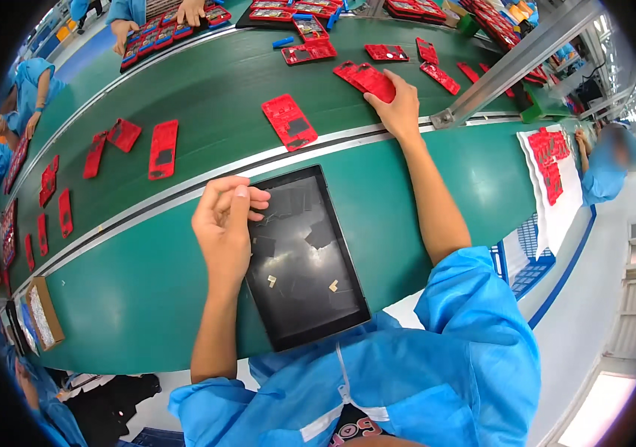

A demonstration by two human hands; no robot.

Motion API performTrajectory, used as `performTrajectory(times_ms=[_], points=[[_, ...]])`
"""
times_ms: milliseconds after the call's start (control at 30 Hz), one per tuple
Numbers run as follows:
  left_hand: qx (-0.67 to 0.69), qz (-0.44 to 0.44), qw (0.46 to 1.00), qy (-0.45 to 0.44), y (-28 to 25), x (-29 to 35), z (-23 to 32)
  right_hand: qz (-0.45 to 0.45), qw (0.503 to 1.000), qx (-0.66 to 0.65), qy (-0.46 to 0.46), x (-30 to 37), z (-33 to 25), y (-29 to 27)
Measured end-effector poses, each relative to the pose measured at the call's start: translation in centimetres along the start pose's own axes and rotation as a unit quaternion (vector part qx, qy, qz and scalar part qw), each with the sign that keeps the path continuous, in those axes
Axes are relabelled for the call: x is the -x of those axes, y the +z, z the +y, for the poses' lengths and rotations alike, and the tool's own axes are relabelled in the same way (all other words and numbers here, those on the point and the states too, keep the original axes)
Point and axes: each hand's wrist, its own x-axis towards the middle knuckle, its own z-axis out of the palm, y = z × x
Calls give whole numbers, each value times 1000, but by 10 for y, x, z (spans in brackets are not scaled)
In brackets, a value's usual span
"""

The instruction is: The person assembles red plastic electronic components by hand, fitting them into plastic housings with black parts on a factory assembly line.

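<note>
On the workshop floor I looked down on a smooth green bench, its far edge bounded by a bright metal rail; beyond that ran a matt green belt strewn with red pieces. My right hand reached over the far edge of the bench to a red casing on the belt, thumb on its near side and fingers on its far side, gripping its right end. It was a flat, moulded piece, apparently overlapping another.

My left hand hung over the far left corner of a black tray, fingers curled and thumb close to the forefinger; I could not tell whether they pinched anything. The glossy tray, a shallow rectangle, carried dark film patches and small pale-gold bits, its near end at the bench's near edge.

Right of my right hand a metal post slanted across my view of the belt. A cardboard box sat at the bench's left end; a white sheet bearing red parts lay past its right end, above a blue basket.

The red casing's long axis ran obliquely, its far end pointing left, its gripped end toward the bench's far edge.
</note>
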Motion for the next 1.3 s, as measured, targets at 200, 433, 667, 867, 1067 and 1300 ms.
performTrajectory(times_ms=[200,433,667,867,1067,1300], points=[[-26,-3,999,-33,-2,2,6,-167,933,-260,-188,19,-105,-50],[62,3,995,-82,-15,-10,9,-318,811,-323,-371,64,-186,-60],[172,97,977,-85,-29,-16,14,-267,882,-268,-282,69,-185,-65],[162,71,981,-78,-24,-13,14,-365,850,-1,-379,112,-202,-49],[159,45,984,-68,-23,-10,19,-343,859,-86,-371,105,-189,-40],[177,32,982,-57,-23,-11,17,-359,857,-368,-49,90,-197,-57]])
